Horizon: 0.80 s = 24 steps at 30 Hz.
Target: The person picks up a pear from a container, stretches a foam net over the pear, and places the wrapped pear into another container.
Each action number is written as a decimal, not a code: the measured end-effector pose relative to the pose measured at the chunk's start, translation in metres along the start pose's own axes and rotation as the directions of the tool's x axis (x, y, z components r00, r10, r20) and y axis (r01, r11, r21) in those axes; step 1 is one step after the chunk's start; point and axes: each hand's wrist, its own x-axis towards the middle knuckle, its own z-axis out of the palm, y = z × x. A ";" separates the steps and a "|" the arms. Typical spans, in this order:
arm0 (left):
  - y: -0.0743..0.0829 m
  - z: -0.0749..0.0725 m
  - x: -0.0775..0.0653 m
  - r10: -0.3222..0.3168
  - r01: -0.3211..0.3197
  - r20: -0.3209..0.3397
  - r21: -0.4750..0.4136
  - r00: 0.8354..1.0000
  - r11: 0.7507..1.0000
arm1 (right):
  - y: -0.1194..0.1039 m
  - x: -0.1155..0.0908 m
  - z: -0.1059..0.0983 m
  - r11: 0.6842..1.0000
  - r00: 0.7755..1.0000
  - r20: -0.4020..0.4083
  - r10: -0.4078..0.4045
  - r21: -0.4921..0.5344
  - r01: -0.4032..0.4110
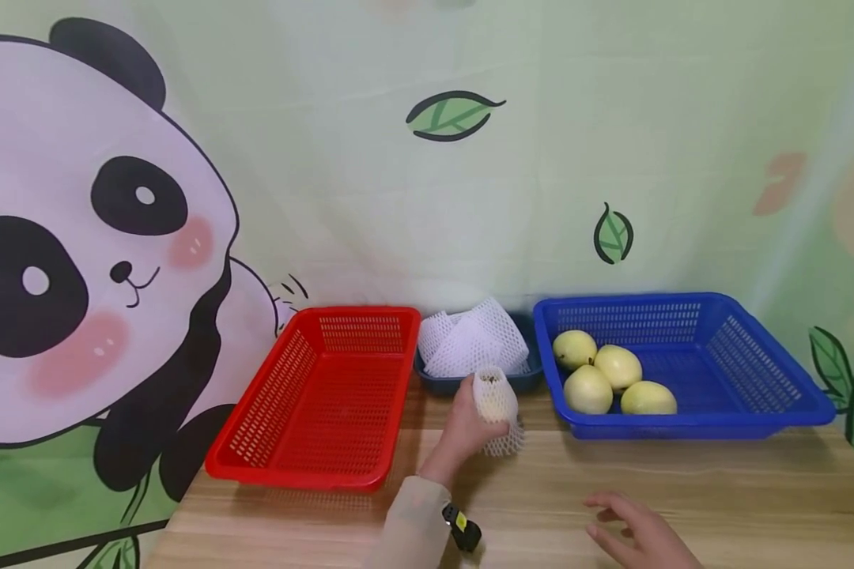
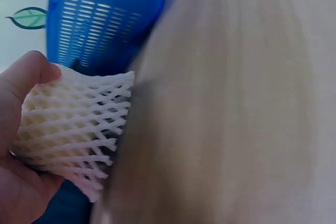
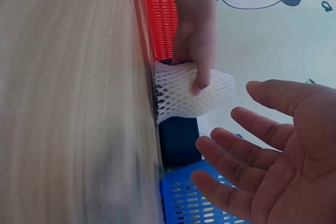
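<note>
My left hand (image 1: 470, 427) grips a pale yellow pear (image 1: 494, 403) wrapped in a white foam net sleeve (image 1: 504, 444), above the table in front of the small basket. In the left wrist view the thumb and fingers curl round the net (image 2: 79, 119), whose loose end sticks out past the fruit. To the right, my right hand (image 1: 640, 529) is held over the table with its fingers spread, touching nothing. The right wrist view shows that palm (image 3: 273, 156) facing the netted pear (image 3: 191, 90) from a short distance.
A red basket (image 1: 327, 419) with nothing in it stands at the left. Behind the left hand, a small dark blue basket (image 1: 444, 386) holds several white foam nets (image 1: 470, 340). The blue basket (image 1: 719, 431) at the right holds several bare pears (image 1: 587, 389). A panda backdrop hangs behind.
</note>
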 end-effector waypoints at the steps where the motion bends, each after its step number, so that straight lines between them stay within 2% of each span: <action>1: 0.005 -0.003 0.000 -0.016 0.016 0.013 0.007 1.000 1.000 | 0.000 0.000 0.000 1.000 1.000 -0.009 -0.011 -0.008 0.011; 5: 0.027 -0.019 0.000 -0.069 0.066 0.067 0.039 0.995 0.997 | -0.002 0.002 -0.001 1.000 0.999 -0.030 -0.019 0.002 0.019; 11: 0.067 -0.042 0.007 -0.024 0.007 0.120 0.135 0.992 0.991 | -0.011 0.009 0.002 0.996 0.996 -0.091 -0.004 0.091 0.012; 15: 0.094 -0.061 0.013 -0.013 -0.005 0.120 0.147 0.993 0.989 | -0.023 0.022 0.007 0.992 0.976 -0.217 -0.022 0.119 0.049; 18: 0.111 -0.078 0.018 -0.011 -0.007 0.117 0.155 0.993 0.988 | -0.031 0.032 0.011 0.982 0.933 -0.336 -0.132 0.082 0.169; 21: 0.125 -0.094 0.025 -0.020 0.000 0.109 0.181 0.994 0.983 | -0.038 0.043 0.016 0.947 0.858 -0.421 -0.295 -0.008 0.322; 24: 0.133 -0.112 0.031 -0.042 0.021 0.099 0.198 0.994 0.980 | -0.047 0.053 0.022 0.902 0.796 -0.446 -0.409 -0.070 0.425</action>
